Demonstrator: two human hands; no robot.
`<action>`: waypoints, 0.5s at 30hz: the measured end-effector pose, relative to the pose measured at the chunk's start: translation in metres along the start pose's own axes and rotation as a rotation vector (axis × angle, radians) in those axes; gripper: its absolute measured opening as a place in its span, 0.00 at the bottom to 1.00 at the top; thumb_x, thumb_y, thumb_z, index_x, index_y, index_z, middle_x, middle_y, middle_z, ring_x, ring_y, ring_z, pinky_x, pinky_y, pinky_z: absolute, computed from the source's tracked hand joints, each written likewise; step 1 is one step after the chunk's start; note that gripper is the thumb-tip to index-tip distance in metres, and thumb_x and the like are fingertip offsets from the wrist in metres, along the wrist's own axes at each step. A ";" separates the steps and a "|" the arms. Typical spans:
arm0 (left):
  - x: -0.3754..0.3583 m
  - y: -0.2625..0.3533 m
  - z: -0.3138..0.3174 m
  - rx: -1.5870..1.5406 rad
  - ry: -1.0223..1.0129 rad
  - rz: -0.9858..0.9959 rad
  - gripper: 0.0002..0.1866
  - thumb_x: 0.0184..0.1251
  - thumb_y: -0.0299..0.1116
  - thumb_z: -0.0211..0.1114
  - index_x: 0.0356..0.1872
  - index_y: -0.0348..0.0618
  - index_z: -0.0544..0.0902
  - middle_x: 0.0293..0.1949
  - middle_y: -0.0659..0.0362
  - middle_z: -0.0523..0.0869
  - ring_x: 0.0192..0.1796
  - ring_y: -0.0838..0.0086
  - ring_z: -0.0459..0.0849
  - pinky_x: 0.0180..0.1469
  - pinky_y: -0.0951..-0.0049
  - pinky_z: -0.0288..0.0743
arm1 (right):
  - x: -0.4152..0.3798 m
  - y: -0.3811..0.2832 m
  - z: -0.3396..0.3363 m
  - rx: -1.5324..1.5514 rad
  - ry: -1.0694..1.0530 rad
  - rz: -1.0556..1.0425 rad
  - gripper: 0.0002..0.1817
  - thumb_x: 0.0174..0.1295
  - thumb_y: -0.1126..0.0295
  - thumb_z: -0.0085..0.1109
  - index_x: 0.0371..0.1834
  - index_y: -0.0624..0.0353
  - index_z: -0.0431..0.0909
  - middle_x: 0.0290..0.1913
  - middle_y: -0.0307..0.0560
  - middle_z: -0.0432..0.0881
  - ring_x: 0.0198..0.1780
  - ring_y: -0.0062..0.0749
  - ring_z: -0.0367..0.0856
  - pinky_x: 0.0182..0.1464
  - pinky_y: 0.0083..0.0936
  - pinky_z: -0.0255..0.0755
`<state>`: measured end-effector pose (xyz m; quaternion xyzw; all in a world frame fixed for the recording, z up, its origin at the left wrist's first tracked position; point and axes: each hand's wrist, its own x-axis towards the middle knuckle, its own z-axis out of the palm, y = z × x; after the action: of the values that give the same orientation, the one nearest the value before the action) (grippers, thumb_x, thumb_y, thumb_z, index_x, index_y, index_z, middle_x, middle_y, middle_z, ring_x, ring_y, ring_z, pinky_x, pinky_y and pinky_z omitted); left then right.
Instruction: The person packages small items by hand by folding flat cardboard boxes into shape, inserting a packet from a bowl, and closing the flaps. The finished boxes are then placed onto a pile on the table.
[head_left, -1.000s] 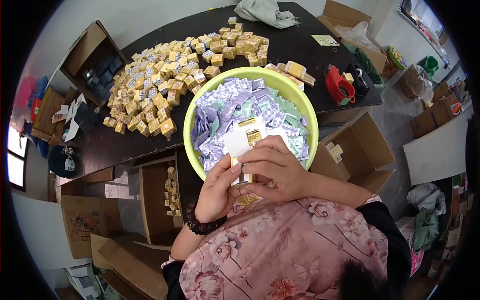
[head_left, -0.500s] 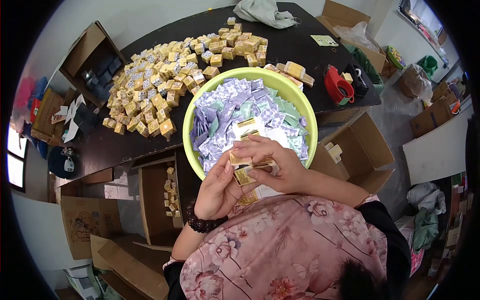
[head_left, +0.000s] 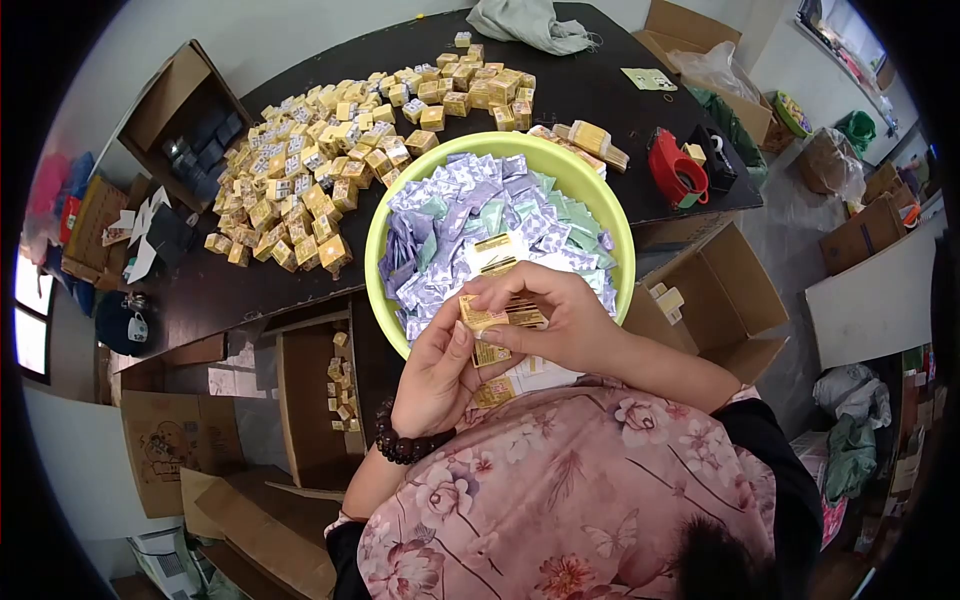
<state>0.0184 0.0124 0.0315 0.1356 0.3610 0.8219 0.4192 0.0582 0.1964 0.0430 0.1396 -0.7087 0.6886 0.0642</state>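
Observation:
My left hand [head_left: 432,372], with a dark beaded bracelet at the wrist, grips a small yellow carton [head_left: 484,314] from the left and below. From the right, my right hand [head_left: 562,322] has its thumb and fingers closed on the same carton, whose printed panels and flaps show between the fingers. Both hands are over the near side of a lime-green tub [head_left: 625,250]. Purple and green sachets [head_left: 450,208] fill the tub. More flat yellow-and-white cartons [head_left: 496,252] lie on the sachets and under my hands, partly hidden.
A heap of small yellow boxes [head_left: 310,180] covers the dark table [head_left: 330,65] behind the tub. To the right are a red tape dispenser [head_left: 672,170] and a stack of flat cartons [head_left: 597,143]. Open cardboard boxes [head_left: 745,275] stand below the table on both sides.
The carton has turned between my fingers, so a broader yellow panel faces up. My right fingers have shifted slightly up and left over it.

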 end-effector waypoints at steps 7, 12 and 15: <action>0.001 0.001 0.001 0.078 0.028 0.027 0.30 0.76 0.35 0.54 0.73 0.42 0.55 0.66 0.56 0.69 0.66 0.68 0.73 0.65 0.55 0.74 | 0.002 0.009 -0.001 -0.077 0.057 -0.180 0.05 0.59 0.77 0.66 0.39 0.62 0.83 0.43 0.46 0.85 0.49 0.28 0.83 0.49 0.24 0.76; 0.001 0.001 -0.003 0.093 -0.004 0.060 0.32 0.74 0.33 0.57 0.73 0.39 0.55 0.66 0.55 0.69 0.66 0.68 0.73 0.64 0.55 0.74 | 0.001 0.001 -0.003 -0.059 0.054 -0.147 0.04 0.61 0.76 0.64 0.38 0.63 0.83 0.42 0.46 0.86 0.45 0.28 0.84 0.45 0.22 0.77; 0.001 0.000 -0.005 0.126 -0.007 0.071 0.32 0.72 0.32 0.59 0.73 0.38 0.56 0.66 0.55 0.69 0.65 0.68 0.73 0.64 0.56 0.75 | 0.002 -0.002 -0.006 -0.202 0.005 -0.135 0.05 0.61 0.80 0.63 0.39 0.63 0.83 0.42 0.47 0.86 0.51 0.33 0.85 0.51 0.27 0.79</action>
<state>0.0154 0.0111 0.0279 0.1774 0.4056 0.8113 0.3819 0.0561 0.2026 0.0455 0.1781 -0.7633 0.6080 0.1263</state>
